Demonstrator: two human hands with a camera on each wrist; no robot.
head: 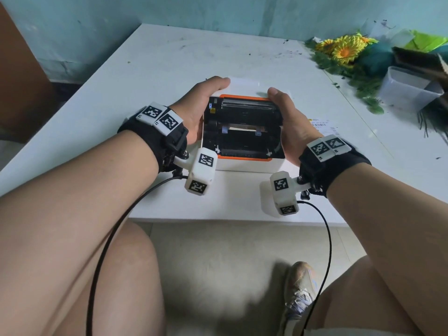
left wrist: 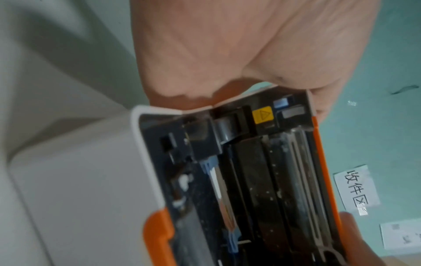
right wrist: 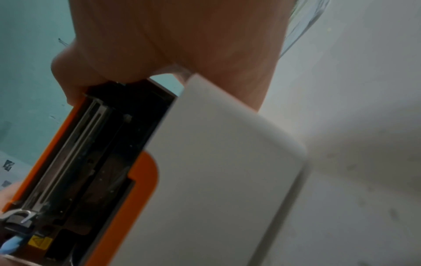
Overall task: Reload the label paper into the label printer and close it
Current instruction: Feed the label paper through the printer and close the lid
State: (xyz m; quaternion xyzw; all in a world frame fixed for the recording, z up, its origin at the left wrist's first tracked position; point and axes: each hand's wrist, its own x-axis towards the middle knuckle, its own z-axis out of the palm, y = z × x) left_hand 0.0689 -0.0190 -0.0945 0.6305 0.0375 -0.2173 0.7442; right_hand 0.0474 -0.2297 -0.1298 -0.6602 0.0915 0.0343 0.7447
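A white label printer (head: 242,166) with orange trim sits near the front of the white table (head: 145,69). Its lid (head: 244,103) is swung up, showing the black inside. A pale strip of label paper (head: 238,128) lies between two blue guides. My left hand (head: 198,110) grips the lid's left side with the thumb over its top edge. My right hand (head: 291,122) grips the right side the same way. In the left wrist view my palm (left wrist: 227,54) wraps the lid's end (left wrist: 284,180). The right wrist view shows my palm (right wrist: 170,36) against the lid (right wrist: 79,153).
A printed label sheet (head: 323,124) lies on the table right of the printer. Artificial sunflowers (head: 344,49) and a clear plastic tub (head: 407,90) crowd the back right. A handwritten note (left wrist: 355,187) is taped to the teal wall. The table's front edge runs just before my wrists.
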